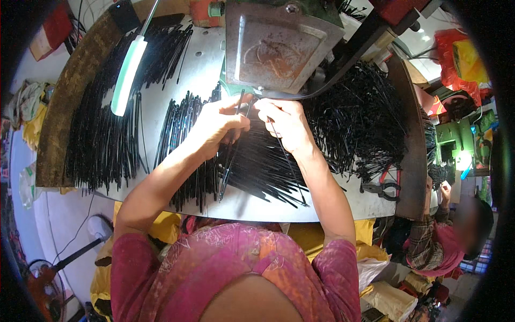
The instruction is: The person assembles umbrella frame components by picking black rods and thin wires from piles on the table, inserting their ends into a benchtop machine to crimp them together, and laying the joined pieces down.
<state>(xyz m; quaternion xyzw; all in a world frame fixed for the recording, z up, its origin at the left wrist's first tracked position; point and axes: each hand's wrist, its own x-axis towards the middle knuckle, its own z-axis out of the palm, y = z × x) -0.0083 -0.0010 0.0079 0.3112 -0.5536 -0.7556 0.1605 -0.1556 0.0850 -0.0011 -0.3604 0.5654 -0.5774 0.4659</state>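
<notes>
My left hand [222,126] is closed round a couple of thin black rods [227,170], whose lower ends hang toward the table's near edge. Close beside it, my right hand [288,122] pinches another thin black rod [288,156] that slants down past my wrist. Both sets of fingertips are just under the front of a worn green machine [283,45] with a scuffed metal cover; their exact contact with it is hidden. Beneath my hands lies a pile of black rods [255,161], and a neater bundle [179,145] is beside my left forearm.
More rods [104,129] fill the left side, below a lit lamp [129,78]. A tangled heap of black rods [359,118] lies right, near red-handled pliers [382,189]. Raised brown borders [59,118] edge the white table [257,210]. Another person [440,241] works far right.
</notes>
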